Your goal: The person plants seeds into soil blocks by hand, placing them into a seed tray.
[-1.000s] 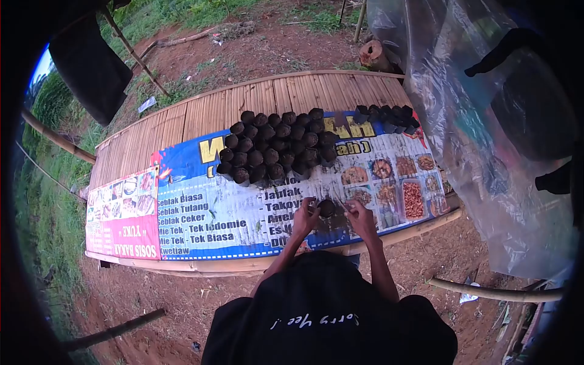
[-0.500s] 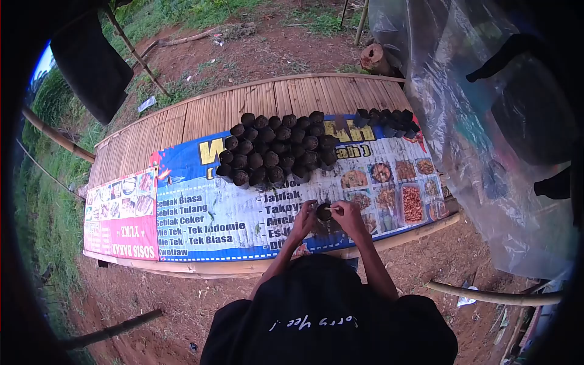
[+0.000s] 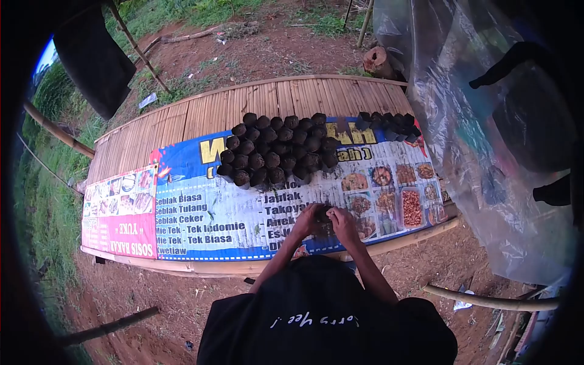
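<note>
Both of my hands meet over one small dark soil-filled pot (image 3: 324, 214) near the front edge of the printed banner (image 3: 207, 213). With my left hand (image 3: 306, 221) I cup the pot's left side, fingers curled against it. My right hand (image 3: 342, 224) closes over its top and right side, so most of the pot is hidden and I cannot tell what my fingertips pinch. The pot sits on the banner, which lies on the bamboo-slat platform (image 3: 201, 112). Behind it, well apart, stands a tight cluster of filled pots (image 3: 277, 149), and a smaller group of dark pots (image 3: 389, 125) sits at the banner's far right corner, beside a hanging clear plastic sheet (image 3: 474, 134).
</note>
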